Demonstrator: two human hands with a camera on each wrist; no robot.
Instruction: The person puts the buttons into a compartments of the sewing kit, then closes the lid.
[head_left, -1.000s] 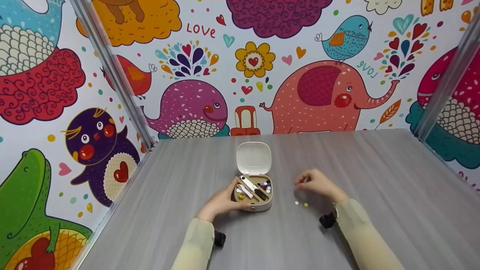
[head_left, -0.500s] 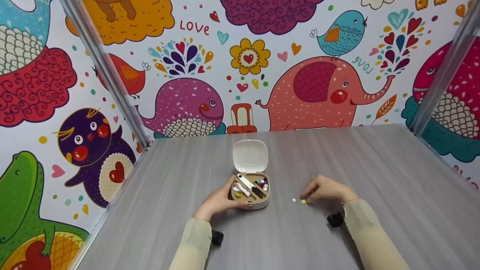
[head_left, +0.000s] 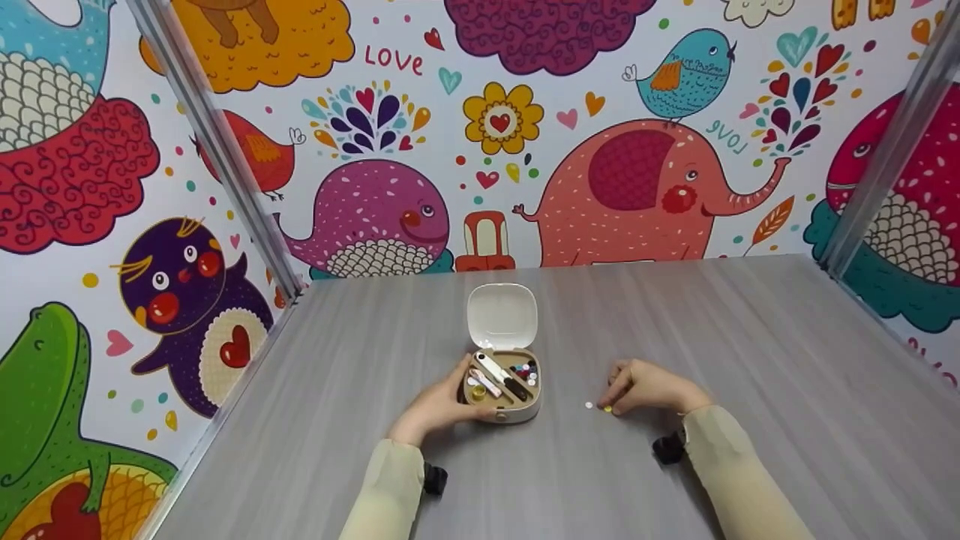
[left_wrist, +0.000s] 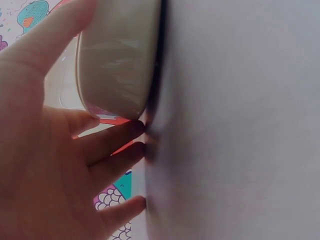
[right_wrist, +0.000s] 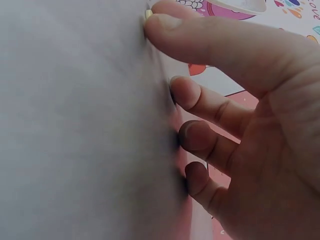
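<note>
A small white sewing kit box [head_left: 517, 415] stands with its lid raised in the head view. My left hand [head_left: 439, 409] grips its left side, thumb at the front; in the left wrist view the fingers curve round the box wall [left_wrist: 117, 65]. To the right, my right hand [head_left: 652, 386] has thumb and index finger on a yellow button [head_left: 608, 409] lying on the table. The right wrist view shows the yellow button [right_wrist: 148, 14] partly hidden at those fingertips. Just left of it lies a white button [head_left: 589, 405].
Inside the box's tan tray are a black-and-white tool [head_left: 502, 375], several loose buttons [head_left: 529, 371], a pink-and-white item [head_left: 487, 382] and a small gold round item [head_left: 478, 391]. A printed wall [head_left: 570, 187] bounds the grey table [head_left: 360, 337] at the back.
My right hand has come down and in to the yellow button, and its thumb and index finger have closed on it. The left hand keeps its grip on the box.
</note>
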